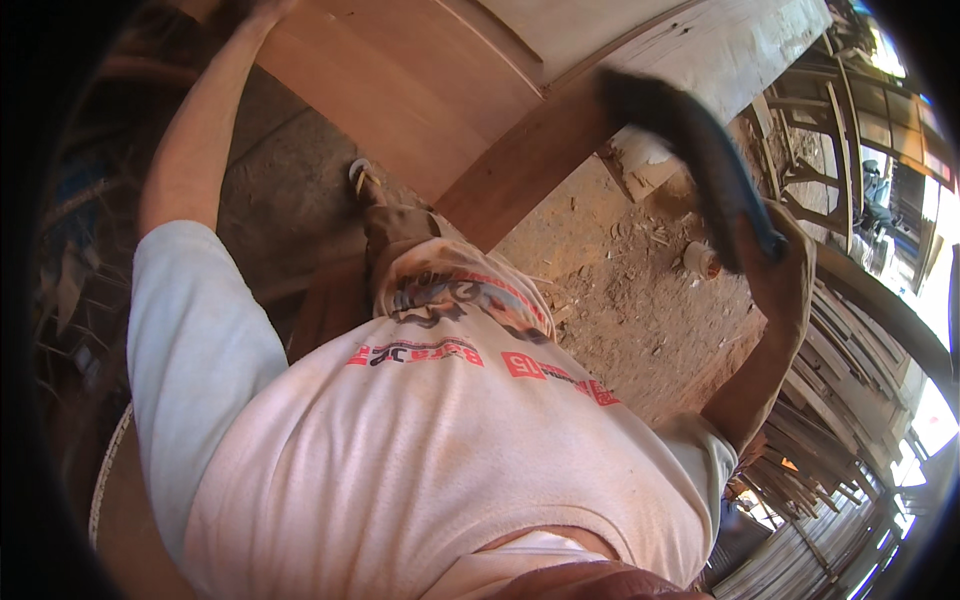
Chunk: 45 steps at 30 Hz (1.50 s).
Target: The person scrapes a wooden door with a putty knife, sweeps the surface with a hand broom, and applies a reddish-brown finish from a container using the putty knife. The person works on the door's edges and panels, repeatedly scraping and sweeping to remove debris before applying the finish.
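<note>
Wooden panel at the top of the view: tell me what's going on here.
The person's right hand grips a long dark tool, blurred, its far end over the wooden panel; whether they touch is unclear. The left hand shows at the top edge, too blurred to read. Debris litters the ground.

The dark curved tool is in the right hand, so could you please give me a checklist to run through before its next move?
1. Right hand closed on the dark curved tool: ok.
2. Left hand apart from the tool: ok.
3. Left hand's hold: cannot tell, cut off at the top edge.
4. Tool's far end touching the wooden panel: cannot tell, blurred.
5. Floor free of debris: not ok, littered.
</note>
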{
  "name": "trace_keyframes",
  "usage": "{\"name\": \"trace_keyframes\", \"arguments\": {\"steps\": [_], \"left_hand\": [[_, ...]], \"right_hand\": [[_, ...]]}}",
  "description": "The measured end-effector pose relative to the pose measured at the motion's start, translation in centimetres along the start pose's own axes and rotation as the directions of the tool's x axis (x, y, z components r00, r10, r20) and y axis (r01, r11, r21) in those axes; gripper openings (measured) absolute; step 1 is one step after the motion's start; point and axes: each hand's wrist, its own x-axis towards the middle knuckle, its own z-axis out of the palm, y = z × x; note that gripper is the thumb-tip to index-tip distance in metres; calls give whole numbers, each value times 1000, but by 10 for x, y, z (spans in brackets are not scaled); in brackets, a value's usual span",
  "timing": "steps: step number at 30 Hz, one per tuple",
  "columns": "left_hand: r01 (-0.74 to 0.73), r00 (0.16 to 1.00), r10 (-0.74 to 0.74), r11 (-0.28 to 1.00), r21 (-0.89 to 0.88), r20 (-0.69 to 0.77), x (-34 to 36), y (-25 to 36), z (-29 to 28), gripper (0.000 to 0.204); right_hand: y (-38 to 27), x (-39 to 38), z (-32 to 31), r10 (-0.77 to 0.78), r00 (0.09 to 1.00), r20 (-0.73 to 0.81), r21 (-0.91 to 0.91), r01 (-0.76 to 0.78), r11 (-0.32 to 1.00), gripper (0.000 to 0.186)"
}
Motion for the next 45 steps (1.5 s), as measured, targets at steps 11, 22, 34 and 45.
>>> {"name": "trace_keyframes", "arguments": {"steps": [11,22,34,45], "left_hand": [[-225,971,218,972,-70,-96,-3,-60,22,47],[236,958,-120,845,-481,260,-38,138,-132,60],[198,735,511,466,-862,446,-62,214,-142,79],[-200,868,326,920,-337,375,-90,157,-67,61]], "right_hand": [[-54,55,48,-164,625,-763,105,370,923,29],[-214,41,188,-328,885,-329,470,455,757,67],[-236,-3,190,19,1000,-9,946,2,324,30],[-65,11,197,523,835,-171,438,-411,799,42]]}}
